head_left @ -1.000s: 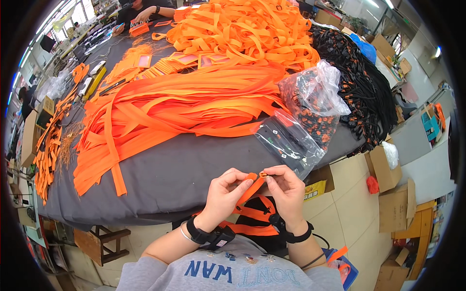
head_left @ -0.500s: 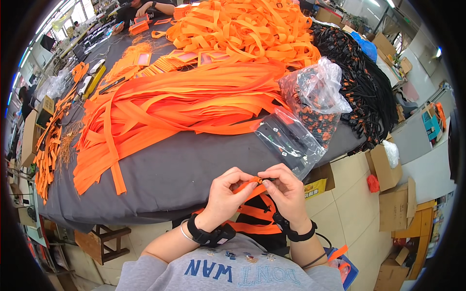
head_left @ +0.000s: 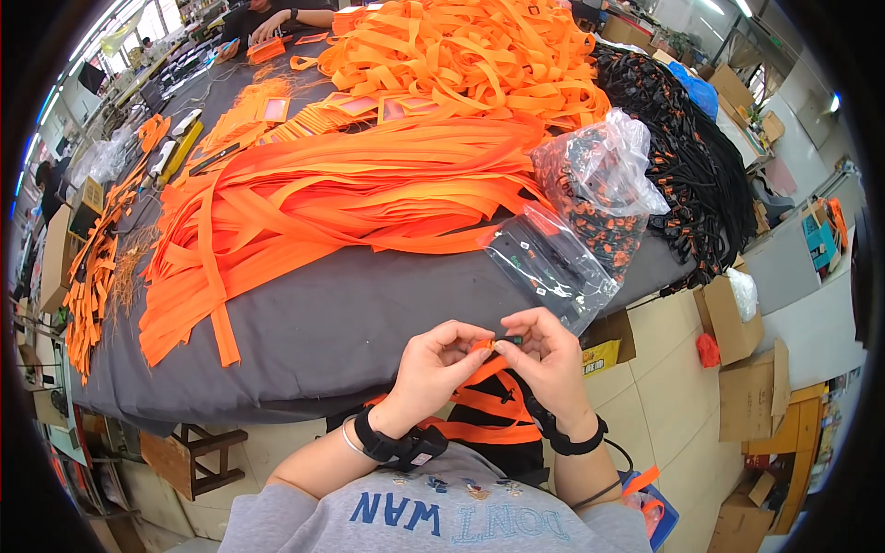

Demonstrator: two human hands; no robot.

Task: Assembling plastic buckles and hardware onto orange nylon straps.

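Note:
In front of my body, just off the table's near edge, both hands meet over an orange webbing strap (head_left: 487,371). My left hand (head_left: 431,361) pinches the strap's end between thumb and fingers. A small dark plastic fitting (head_left: 511,340) sits in the fingertips of my right hand (head_left: 548,361), right beside that end. Whether the strap passes through the fitting is too small to tell. More orange strap with black pieces (head_left: 489,431) hangs or lies below my hands, over my lap.
The dark-covered table (head_left: 323,323) carries a stack of long orange straps (head_left: 350,194), a heap of orange lanyards (head_left: 461,55) and black cords (head_left: 701,175). A clear bag of small parts (head_left: 590,184) and a flat plastic bag (head_left: 548,263) lie near the right edge. Cardboard boxes (head_left: 751,401) stand to the right.
My right fingers have lifted and spread slightly, so more of the dark fitting shows. My left hand keeps its pinch on the strap, nearly in the same place.

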